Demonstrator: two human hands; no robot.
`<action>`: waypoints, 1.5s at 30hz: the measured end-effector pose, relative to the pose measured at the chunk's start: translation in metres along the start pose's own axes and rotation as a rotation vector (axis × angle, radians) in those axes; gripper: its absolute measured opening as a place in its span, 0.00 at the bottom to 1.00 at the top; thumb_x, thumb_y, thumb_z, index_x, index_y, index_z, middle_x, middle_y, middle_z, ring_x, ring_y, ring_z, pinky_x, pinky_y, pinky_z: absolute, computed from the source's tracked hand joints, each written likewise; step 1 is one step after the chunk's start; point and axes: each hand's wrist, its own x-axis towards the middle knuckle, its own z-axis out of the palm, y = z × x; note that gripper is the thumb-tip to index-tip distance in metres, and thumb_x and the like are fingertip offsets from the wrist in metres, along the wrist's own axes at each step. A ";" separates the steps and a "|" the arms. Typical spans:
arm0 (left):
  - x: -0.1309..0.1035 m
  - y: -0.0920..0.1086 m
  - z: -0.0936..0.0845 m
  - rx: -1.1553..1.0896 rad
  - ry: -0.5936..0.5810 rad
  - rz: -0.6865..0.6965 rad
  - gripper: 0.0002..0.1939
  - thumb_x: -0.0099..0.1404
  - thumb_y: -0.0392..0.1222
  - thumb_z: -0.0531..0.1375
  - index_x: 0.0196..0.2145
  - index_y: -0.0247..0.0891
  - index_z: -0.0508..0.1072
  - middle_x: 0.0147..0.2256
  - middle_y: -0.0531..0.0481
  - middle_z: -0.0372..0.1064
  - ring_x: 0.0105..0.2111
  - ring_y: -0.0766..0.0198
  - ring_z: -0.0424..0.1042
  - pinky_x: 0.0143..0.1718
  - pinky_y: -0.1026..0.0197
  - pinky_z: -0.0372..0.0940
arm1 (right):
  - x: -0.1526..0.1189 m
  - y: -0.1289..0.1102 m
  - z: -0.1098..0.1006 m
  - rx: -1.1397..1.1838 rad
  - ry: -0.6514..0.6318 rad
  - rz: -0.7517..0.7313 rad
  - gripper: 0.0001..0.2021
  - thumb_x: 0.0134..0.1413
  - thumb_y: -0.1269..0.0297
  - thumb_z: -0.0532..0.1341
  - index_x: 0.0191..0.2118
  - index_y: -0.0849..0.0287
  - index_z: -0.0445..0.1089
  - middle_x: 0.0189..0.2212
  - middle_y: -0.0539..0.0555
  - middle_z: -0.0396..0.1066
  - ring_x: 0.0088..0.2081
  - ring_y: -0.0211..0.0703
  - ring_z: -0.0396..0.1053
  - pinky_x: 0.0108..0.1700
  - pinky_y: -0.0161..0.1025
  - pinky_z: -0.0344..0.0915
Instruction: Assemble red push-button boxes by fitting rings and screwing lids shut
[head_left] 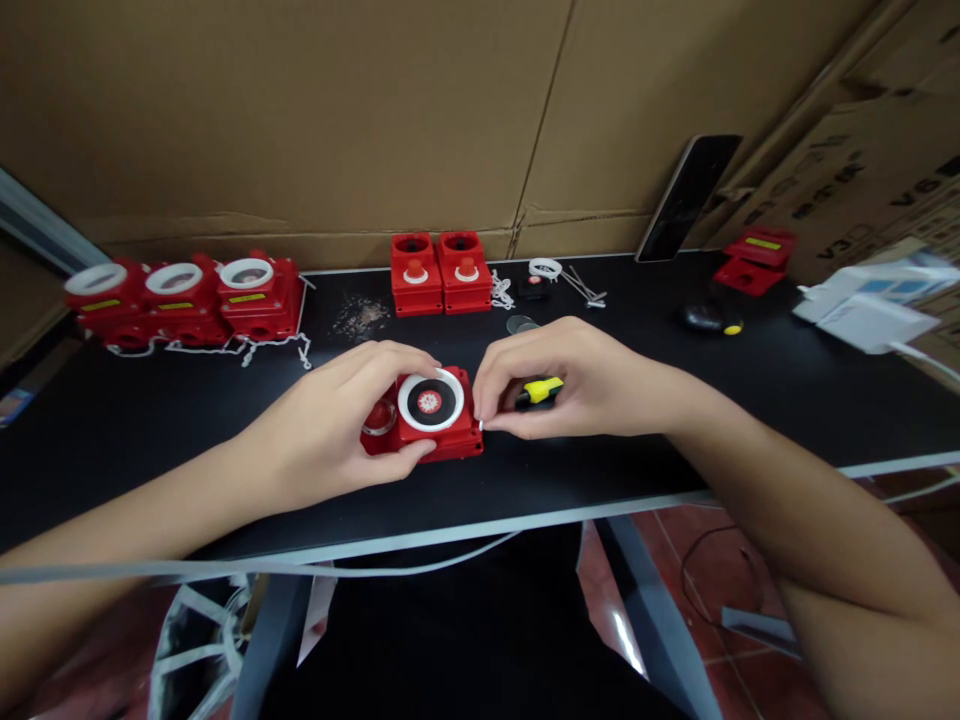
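A red box-shaped device [459, 440] with a white ring [403, 402] and a black disc with a red-and-white emblem [430, 402] lies on the dark table. My left hand [330, 425] grips it from the left, thumb on the near side and fingers at the far side. A red dome [380, 416] shows partly under that hand. At the device's right corner, my right hand [570, 375] pinches a small white piece [481, 425] between thumb and fingertips. Through the curl of its fingers shows a yellow and black tool handle [541, 390]; whether the palm holds it I cannot tell.
Three red devices with white rings [175, 280] stand at the back left, white cords before them. Two red housings [441, 275] sit at the back centre near debris [361, 317]. Small metal rods [586, 290], a phone [686, 198] and a black-yellow object [709, 318] are further right.
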 end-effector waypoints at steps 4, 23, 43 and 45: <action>0.000 -0.001 0.000 0.002 -0.018 0.017 0.22 0.75 0.51 0.69 0.63 0.46 0.74 0.59 0.43 0.83 0.55 0.47 0.85 0.59 0.47 0.80 | 0.000 0.001 0.001 0.001 -0.009 0.019 0.02 0.69 0.71 0.73 0.41 0.58 0.83 0.41 0.54 0.86 0.39 0.40 0.83 0.44 0.35 0.81; 0.001 0.000 -0.003 0.079 0.021 0.073 0.24 0.77 0.49 0.68 0.66 0.42 0.74 0.59 0.40 0.81 0.57 0.47 0.83 0.61 0.48 0.79 | -0.002 0.001 0.006 -0.124 0.017 -0.107 0.06 0.69 0.76 0.70 0.42 0.58 0.82 0.41 0.54 0.85 0.38 0.39 0.81 0.42 0.33 0.77; 0.001 -0.001 -0.002 0.077 0.030 0.075 0.22 0.78 0.47 0.68 0.66 0.42 0.76 0.60 0.40 0.80 0.56 0.47 0.82 0.62 0.47 0.78 | -0.002 -0.001 0.012 -0.264 -0.009 -0.163 0.08 0.72 0.78 0.66 0.42 0.58 0.80 0.40 0.53 0.81 0.37 0.37 0.78 0.41 0.32 0.74; 0.001 -0.001 -0.002 0.063 0.028 0.072 0.22 0.77 0.45 0.68 0.65 0.42 0.76 0.60 0.40 0.81 0.57 0.46 0.82 0.62 0.47 0.77 | -0.002 -0.001 0.011 -0.271 -0.005 -0.172 0.08 0.72 0.78 0.66 0.42 0.59 0.80 0.40 0.54 0.81 0.37 0.37 0.78 0.41 0.32 0.74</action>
